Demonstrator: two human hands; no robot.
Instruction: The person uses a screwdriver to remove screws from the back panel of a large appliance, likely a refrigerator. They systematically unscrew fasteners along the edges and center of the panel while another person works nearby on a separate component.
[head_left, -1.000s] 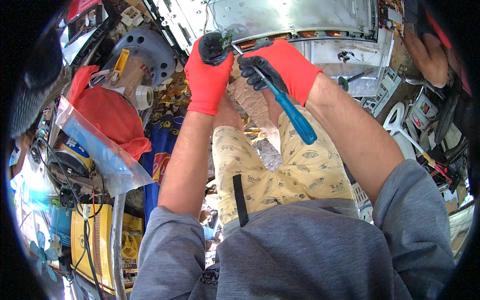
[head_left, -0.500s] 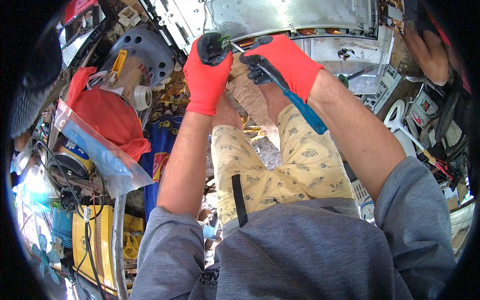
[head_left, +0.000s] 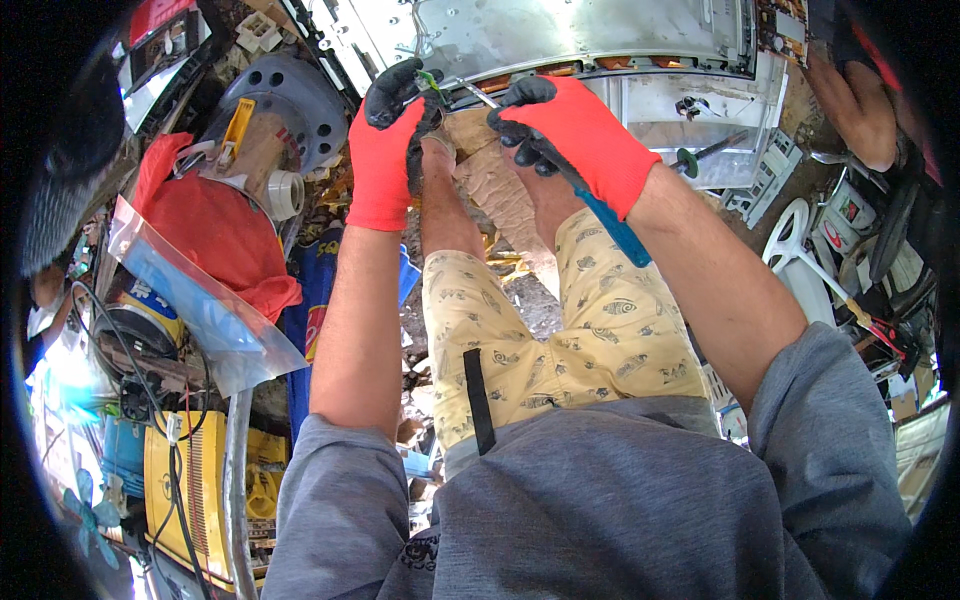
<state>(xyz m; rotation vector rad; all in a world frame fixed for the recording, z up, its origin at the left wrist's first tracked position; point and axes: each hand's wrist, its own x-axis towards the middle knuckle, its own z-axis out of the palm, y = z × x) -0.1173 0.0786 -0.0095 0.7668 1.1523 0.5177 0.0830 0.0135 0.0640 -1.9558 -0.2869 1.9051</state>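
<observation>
Red-gloved right hand (head_left: pixel 575 135) clenched around blue-handled screwdriver (head_left: pixel 612 222)

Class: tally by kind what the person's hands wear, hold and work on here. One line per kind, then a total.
Red-and-black gloves: 2 (left hand, right hand)
Blue-handled screwdriver: 1
Metal panel: 1
Total: 4

Glossy bare metal panel (head_left: pixel 560 35); matt knitted gloves (head_left: pixel 385 165); smooth blue plastic handle (head_left: pixel 615 225).
</observation>
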